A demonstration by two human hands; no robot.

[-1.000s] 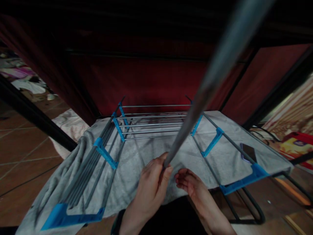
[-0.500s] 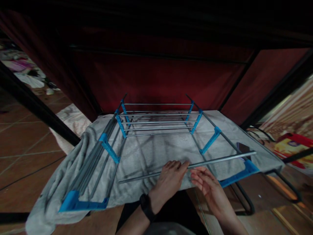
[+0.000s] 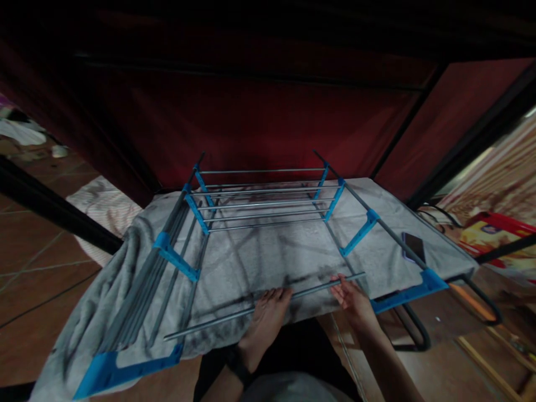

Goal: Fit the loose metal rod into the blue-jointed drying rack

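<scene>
A loose grey metal tube lies slanted across the front of a half-built rack, its left end over the rack's left side. My left hand is closed over the tube near its middle. Toward the tube's right end, my right hand grips it between thumb and fingers. The rack has blue plastic brackets and grey side rails. Several crossbars span its far part. More loose tubes lie bundled along the left side.
A grey blanket covers the surface under the rack. A phone rests on it at the right. Behind stands a dark red panel. A red and yellow box is at the far right, and a striped cloth lies at the left.
The tube has slid left, its right end now much nearer my right hand. My right hand has closed on it, and my left hand has moved left along with it.
</scene>
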